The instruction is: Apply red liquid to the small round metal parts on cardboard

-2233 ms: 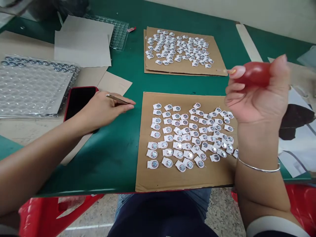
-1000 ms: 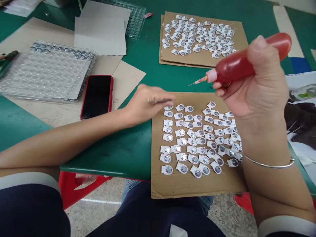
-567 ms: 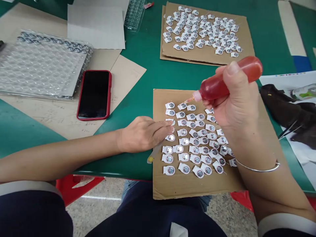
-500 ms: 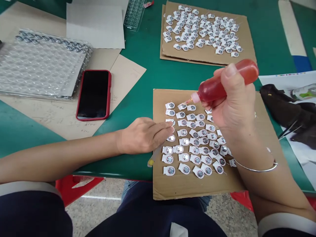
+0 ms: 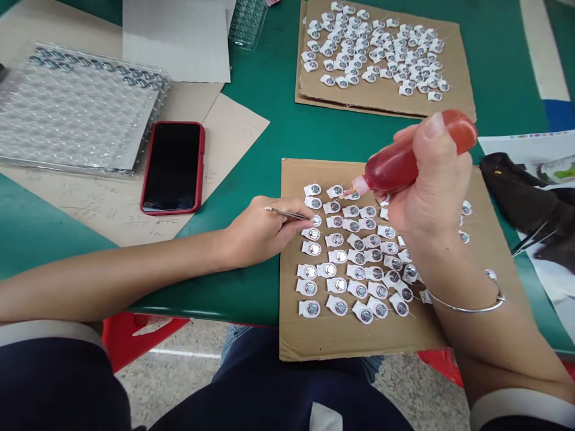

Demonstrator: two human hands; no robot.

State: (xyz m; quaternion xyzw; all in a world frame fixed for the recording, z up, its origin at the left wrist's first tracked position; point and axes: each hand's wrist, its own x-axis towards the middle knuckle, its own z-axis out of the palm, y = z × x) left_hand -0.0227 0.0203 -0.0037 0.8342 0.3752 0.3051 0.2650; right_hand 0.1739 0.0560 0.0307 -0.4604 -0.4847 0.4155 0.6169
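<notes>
Your right hand (image 5: 433, 185) is wrapped around a red bottle (image 5: 393, 164), its thin nozzle (image 5: 347, 193) slanting down and left over small round parts (image 5: 309, 309) on a cardboard sheet (image 5: 341, 344); whether the tip touches one is hard to tell. Your left hand (image 5: 260, 232) pinches a slim metal tool (image 5: 287, 212) at the sheet's left edge, just beside the leftmost parts.
</notes>
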